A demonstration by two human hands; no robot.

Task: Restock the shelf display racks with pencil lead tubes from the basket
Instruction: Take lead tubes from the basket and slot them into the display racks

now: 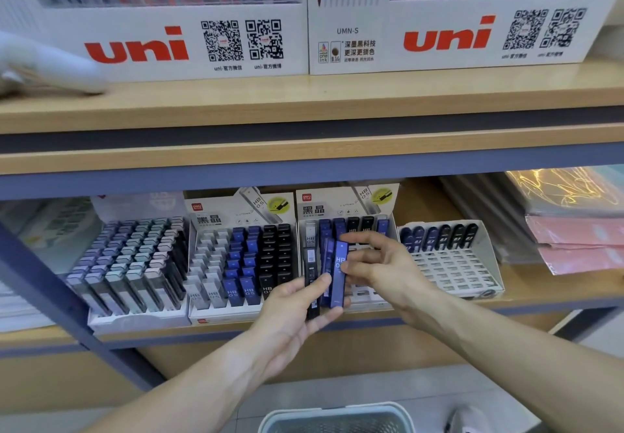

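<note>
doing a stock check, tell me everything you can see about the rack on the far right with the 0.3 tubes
The far-right rack is a white, card-like tray with a tilted grid of slots and raised side walls. Only its back row is filled: six dark tubes, navy toward the left and black toward the right, standing upright with 0.3 on their labels. The remaining slots show empty. It sits on the wooden lower shelf, right of the rack the hands work at and left of stacked pink folders. Neither hand touches it.
</note>
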